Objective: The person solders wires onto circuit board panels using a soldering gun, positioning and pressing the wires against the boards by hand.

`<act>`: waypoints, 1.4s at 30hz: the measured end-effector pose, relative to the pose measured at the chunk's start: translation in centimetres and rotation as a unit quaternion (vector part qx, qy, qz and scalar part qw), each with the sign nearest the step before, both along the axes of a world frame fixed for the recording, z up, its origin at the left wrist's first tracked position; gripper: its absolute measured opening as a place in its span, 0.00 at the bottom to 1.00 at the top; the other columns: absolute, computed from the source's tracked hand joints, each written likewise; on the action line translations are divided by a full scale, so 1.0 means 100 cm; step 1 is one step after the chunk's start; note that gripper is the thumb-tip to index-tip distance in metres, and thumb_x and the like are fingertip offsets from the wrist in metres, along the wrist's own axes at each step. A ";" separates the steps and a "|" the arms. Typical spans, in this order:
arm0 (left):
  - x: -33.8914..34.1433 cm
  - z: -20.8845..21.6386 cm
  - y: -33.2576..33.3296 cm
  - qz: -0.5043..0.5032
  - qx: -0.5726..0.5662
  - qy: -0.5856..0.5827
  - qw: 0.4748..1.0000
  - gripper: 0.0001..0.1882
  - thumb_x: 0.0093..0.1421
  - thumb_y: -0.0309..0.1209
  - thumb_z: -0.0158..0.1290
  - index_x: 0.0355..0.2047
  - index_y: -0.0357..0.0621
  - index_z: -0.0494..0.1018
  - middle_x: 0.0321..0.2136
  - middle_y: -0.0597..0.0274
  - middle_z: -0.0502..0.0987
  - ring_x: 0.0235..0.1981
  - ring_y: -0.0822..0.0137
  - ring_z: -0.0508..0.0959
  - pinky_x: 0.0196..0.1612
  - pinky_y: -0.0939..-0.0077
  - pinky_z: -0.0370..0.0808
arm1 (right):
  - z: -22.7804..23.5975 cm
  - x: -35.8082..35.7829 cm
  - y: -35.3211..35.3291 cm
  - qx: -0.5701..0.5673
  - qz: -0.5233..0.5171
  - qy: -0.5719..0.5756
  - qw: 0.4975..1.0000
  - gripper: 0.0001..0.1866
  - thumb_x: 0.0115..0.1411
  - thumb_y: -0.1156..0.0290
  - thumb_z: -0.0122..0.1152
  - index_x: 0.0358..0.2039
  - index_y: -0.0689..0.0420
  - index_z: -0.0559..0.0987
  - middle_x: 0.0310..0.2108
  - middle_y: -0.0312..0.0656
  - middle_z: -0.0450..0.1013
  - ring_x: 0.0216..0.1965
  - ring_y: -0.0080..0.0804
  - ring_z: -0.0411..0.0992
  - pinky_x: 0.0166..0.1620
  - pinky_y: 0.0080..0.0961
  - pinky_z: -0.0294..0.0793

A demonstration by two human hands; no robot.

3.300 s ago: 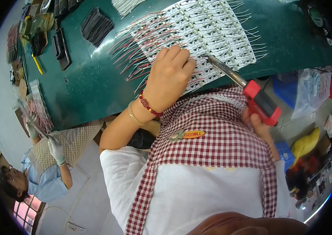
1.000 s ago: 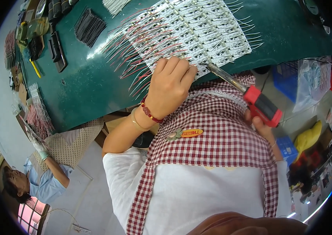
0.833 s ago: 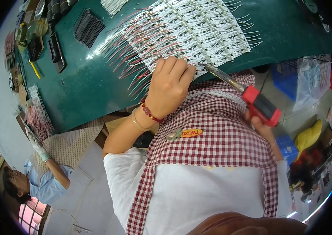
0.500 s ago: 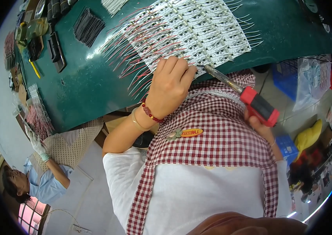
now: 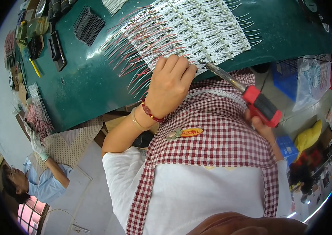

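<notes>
A panel of white circuit boards point(image 5: 197, 29), with rows of red and white wires point(image 5: 150, 37), lies on the green table. At its near edge my left hand point(image 5: 172, 80) is closed in a pinch, and a thin wire shows at its fingertips; the fingers hide most of it. My right hand point(image 5: 259, 124) is wrapped round the red and black handle of a soldering iron point(image 5: 228, 80), which partly hides the fingers. The iron's metal shaft slants up to the left, its dark tip over the boards just right of my left fingertips.
Bundles of black wires point(image 5: 88, 26) and white wires point(image 5: 113, 4) lie farther back. Black tools point(image 5: 57, 51) and a yellow-handled tool point(image 5: 35, 68) are at the left. A gloved co-worker point(image 5: 46, 168) sits by a wire bundle point(image 5: 38, 113). Blue crates point(image 5: 285, 80) stand right, below the table.
The soldering iron has shifted slightly right, its tip moving a little up and away from my left fingertips. My left hand has stayed almost still.
</notes>
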State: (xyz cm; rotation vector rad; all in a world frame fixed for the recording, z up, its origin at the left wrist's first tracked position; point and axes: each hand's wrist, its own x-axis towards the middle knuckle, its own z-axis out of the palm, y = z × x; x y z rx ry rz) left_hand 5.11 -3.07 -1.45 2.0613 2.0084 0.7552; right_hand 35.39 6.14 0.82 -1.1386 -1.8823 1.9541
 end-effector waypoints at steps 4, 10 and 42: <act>0.002 0.004 -0.002 0.003 0.036 -0.006 0.999 0.14 0.45 0.20 0.56 0.34 0.43 0.77 0.24 0.65 0.68 0.29 0.64 0.69 0.33 0.70 0.64 | -0.009 0.006 -0.003 0.074 0.020 -0.001 0.997 0.22 0.54 0.54 0.67 0.34 0.63 0.79 0.25 0.39 0.73 0.25 0.26 0.72 0.29 0.19 0.70; 0.010 0.002 -0.011 -0.009 0.017 -0.017 1.000 0.13 0.48 0.24 0.53 0.36 0.38 0.76 0.26 0.61 0.66 0.30 0.63 0.68 0.33 0.70 0.65 | 0.005 0.005 -0.004 -0.058 -0.061 0.032 0.996 0.23 0.52 0.54 0.69 0.35 0.64 0.78 0.24 0.37 0.73 0.24 0.21 0.70 0.29 0.17 0.69; 0.014 0.002 -0.004 0.005 -0.035 0.040 0.999 0.13 0.46 0.21 0.53 0.35 0.37 0.76 0.26 0.60 0.65 0.30 0.61 0.67 0.34 0.67 0.66 | -0.012 0.005 0.000 0.004 0.038 -0.015 0.999 0.21 0.55 0.53 0.65 0.28 0.62 0.78 0.23 0.39 0.71 0.22 0.26 0.70 0.26 0.20 0.68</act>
